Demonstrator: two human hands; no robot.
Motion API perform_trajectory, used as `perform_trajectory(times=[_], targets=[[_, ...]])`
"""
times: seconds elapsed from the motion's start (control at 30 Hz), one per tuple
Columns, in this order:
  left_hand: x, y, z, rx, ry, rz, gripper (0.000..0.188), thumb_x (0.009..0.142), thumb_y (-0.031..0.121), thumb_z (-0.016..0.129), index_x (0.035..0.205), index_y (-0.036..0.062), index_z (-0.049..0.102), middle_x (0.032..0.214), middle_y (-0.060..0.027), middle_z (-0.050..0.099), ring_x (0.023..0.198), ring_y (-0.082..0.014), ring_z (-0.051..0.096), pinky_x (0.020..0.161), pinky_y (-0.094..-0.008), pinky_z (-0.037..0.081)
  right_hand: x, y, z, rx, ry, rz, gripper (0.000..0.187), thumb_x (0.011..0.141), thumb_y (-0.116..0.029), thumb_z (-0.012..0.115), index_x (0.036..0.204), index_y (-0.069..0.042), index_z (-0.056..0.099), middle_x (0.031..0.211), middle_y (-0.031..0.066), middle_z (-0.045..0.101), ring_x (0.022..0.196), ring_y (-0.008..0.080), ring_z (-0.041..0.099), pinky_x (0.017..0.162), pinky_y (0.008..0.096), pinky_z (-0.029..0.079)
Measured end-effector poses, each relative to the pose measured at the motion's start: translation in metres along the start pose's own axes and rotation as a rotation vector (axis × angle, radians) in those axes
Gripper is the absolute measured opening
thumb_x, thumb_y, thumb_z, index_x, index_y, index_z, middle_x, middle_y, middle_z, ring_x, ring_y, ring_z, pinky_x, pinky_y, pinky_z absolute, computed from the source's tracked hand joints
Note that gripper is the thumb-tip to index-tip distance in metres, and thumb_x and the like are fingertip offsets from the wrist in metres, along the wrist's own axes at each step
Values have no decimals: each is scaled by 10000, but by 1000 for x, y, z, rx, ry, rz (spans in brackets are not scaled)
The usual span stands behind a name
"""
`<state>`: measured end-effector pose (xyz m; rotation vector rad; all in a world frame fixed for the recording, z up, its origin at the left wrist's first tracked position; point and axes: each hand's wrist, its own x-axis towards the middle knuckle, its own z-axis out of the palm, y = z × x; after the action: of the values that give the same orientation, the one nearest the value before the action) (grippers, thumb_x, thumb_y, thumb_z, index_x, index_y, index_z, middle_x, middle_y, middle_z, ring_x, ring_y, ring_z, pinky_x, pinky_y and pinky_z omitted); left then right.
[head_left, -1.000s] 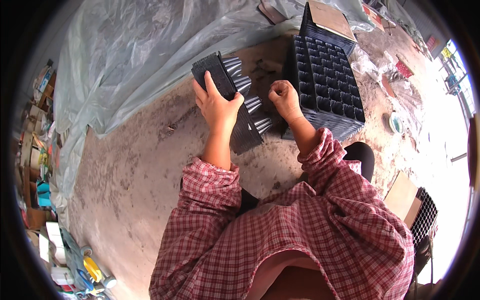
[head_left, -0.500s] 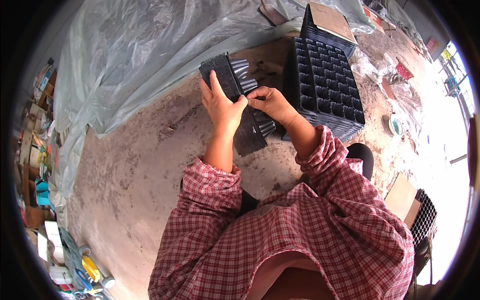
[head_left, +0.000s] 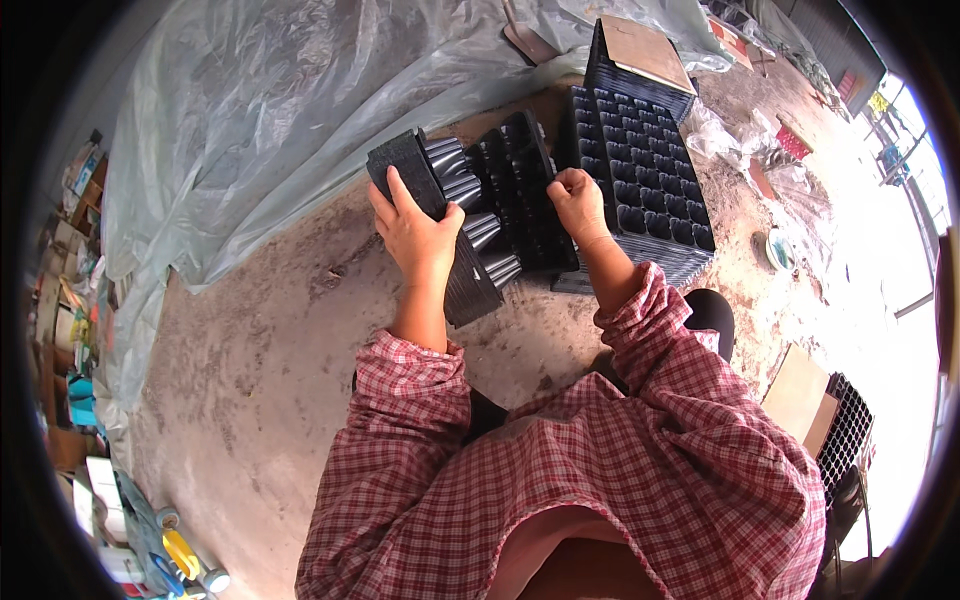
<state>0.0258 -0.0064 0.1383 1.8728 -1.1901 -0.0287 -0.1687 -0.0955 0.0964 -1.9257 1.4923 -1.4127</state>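
Note:
My left hand [head_left: 420,238] is closed round a nested stack of black plastic seedling trays [head_left: 470,288], tilted on its side with the tapered cell bottoms facing right. One single black seedling tray [head_left: 515,180] stands just right of that stack, with a gap between them. Its right edge is pinched in my right hand [head_left: 580,208], whose fingertips are partly hidden. Close beyond my right hand rises a tall pile of the same trays [head_left: 650,165], cells facing up.
Behind that pile stands another tray stack topped by a cardboard sheet [head_left: 645,50]. Clear plastic sheeting [head_left: 270,120] covers the far left. A small round tub [head_left: 781,250] sits to the right. Shelves with clutter [head_left: 75,300] line the left side.
The single tray has come away from the held stack toward the right with my right hand. My left hand and the stack have shifted slightly left and nearer.

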Motion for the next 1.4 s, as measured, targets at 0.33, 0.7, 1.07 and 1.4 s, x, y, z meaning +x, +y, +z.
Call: perform_trajectory(times=[0.33, 0.7, 1.07, 1.4], targets=[[5, 8, 4, -12, 11, -34, 837, 678, 273, 677, 1379, 160, 234, 1417, -231, 158, 1248, -437, 278, 1010, -469, 298, 11, 21, 8, 187, -177, 274, 751, 653, -192, 668, 1291, 40, 347, 1094, 237, 561, 1013, 324, 560, 885, 322, 421], [3, -4, 2, 14, 52, -34, 810, 683, 288, 665, 1370, 158, 256, 1415, -217, 175, 1220, -430, 311, 983, -471, 324, 19, 42, -77, 1104, 521, 391, 387, 752, -65, 480, 1138, -27, 476, 993, 89, 552, 851, 218, 567, 748, 335, 497], [1, 4, 6, 4, 58, 49, 810, 675, 271, 678, 1357, 118, 267, 1395, -240, 191, 1202, -444, 316, 976, -481, 328, 9, 138, -55, 1190, 716, 983, 361, 800, -260, 600, 1094, -78, 498, 1031, 71, 533, 848, 237, 566, 668, 400, 483], [3, -7, 8, -65, 31, 53, 852, 682, 365, 719, 1357, 112, 265, 1403, -212, 188, 1246, -419, 272, 997, -487, 284, -68, -31, -34, 795, -357, 597, 360, 859, -308, 591, 1163, -124, 538, 938, -20, 602, 873, 65, 542, 707, 219, 404]])
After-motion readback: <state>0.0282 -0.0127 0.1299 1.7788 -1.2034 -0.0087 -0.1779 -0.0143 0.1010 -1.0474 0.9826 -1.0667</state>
